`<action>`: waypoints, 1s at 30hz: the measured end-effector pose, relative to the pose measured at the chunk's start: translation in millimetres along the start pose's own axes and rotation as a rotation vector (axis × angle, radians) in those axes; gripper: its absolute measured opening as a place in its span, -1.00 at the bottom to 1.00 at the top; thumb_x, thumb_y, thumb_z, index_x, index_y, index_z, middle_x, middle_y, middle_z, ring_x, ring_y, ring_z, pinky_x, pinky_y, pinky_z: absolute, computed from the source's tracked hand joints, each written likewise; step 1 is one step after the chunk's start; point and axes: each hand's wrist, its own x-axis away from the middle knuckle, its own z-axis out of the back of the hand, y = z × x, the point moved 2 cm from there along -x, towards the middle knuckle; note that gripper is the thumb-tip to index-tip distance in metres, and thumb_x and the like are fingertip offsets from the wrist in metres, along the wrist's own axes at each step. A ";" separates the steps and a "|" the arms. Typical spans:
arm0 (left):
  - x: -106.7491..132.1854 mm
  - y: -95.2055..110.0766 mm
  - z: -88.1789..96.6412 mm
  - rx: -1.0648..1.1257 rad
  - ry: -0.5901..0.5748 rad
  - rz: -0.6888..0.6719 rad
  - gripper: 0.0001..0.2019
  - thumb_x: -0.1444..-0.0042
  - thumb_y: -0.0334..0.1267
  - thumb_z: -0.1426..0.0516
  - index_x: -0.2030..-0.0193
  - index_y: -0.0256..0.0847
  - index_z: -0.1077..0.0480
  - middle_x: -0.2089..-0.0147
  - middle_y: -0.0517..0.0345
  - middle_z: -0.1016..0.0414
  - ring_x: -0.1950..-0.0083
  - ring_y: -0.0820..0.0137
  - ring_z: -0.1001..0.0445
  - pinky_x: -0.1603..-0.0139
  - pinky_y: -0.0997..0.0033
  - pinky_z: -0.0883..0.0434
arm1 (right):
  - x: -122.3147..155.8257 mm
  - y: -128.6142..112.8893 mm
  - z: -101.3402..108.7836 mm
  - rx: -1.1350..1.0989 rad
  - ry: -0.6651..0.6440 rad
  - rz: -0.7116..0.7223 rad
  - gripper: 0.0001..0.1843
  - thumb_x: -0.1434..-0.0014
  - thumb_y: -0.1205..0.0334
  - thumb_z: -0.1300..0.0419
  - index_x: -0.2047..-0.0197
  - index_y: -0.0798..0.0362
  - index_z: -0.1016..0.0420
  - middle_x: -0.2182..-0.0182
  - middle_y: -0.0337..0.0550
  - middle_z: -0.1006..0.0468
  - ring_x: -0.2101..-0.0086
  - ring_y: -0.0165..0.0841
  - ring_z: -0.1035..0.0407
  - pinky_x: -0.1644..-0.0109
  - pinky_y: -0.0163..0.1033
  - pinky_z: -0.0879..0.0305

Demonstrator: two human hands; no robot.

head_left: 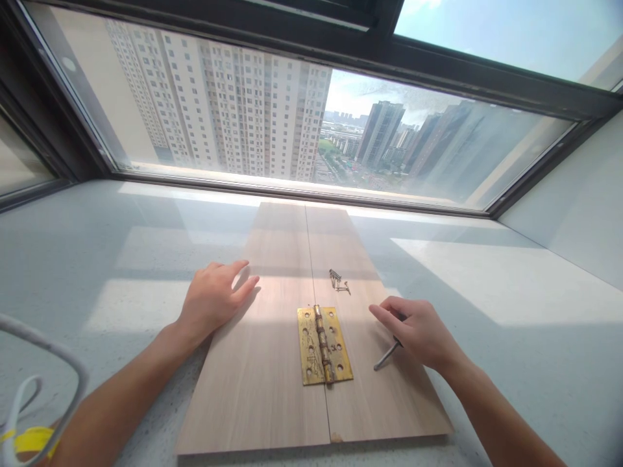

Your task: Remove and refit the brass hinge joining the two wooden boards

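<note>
Two pale wooden boards point(272, 363) lie side by side on a grey sill, their seam running away from me. A brass hinge point(324, 345) lies open across that seam, with several empty screw holes. A small heap of screws point(337, 280) rests on the right board just beyond the hinge. My left hand point(214, 298) lies flat on the left edge of the left board, fingers stretched out. My right hand point(418, 331) rests on the right board and is closed round a screwdriver point(387, 357), whose metal shaft points down-left toward the hinge.
The grey speckled sill point(511, 298) runs under a wide window point(292, 123) with a dark frame. A white cord point(43, 350) and something yellow point(29, 441) show at the lower left. A pale wall point(584, 194) rises on the right.
</note>
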 end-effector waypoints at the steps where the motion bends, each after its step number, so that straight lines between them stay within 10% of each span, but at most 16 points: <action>1: -0.2 -0.8 -0.4 -0.005 0.019 -0.006 -0.51 -0.19 0.08 0.05 -0.06 -0.18 -0.41 0.20 0.01 -0.56 0.06 0.08 -0.42 0.05 0.09 -0.31 | 2.0 0.9 -0.2 -0.038 -0.043 -0.033 -0.55 -0.18 -0.16 -0.05 0.49 0.03 -0.42 0.63 -0.25 -0.32 0.54 -0.40 -0.17 0.41 -0.26 -0.08; 6: 6.2 12.0 5.5 0.070 0.109 -0.121 -0.52 -0.16 0.09 -0.01 -0.09 -0.15 -0.35 -0.15 -0.03 -0.40 -0.15 0.05 -0.31 -0.11 0.00 -0.25 | 11.6 -4.2 -1.8 -0.204 -0.286 -0.058 -0.59 -0.11 -0.15 -0.15 0.19 0.02 -0.50 0.63 -0.33 -0.25 0.55 -0.41 -0.16 0.42 -0.27 -0.08; 16: 54.3 107.8 15.1 0.377 -0.297 -0.496 -0.10 0.25 0.12 -0.31 -0.25 -0.05 -0.11 -0.24 -0.03 -0.25 -0.25 0.03 -0.16 -0.23 -0.06 -0.16 | 9.4 -9.4 -10.4 -0.271 -0.187 -0.010 -0.63 -0.13 -0.09 -0.15 0.21 0.05 -0.51 0.61 -0.34 -0.21 0.52 -0.43 -0.13 0.40 -0.28 -0.05; 30: 62.9 81.6 7.4 0.389 -0.300 -0.391 -0.12 0.23 0.02 -0.32 -0.27 0.04 -0.08 -0.23 0.03 -0.29 -0.26 0.01 -0.16 -0.20 -0.11 -0.17 | 4.9 -32.3 -19.7 -0.281 -0.375 -0.045 -0.31 -0.16 -0.01 -0.14 -0.32 -0.02 -0.18 0.64 -0.39 -0.19 0.56 -0.43 -0.16 0.44 -0.29 -0.06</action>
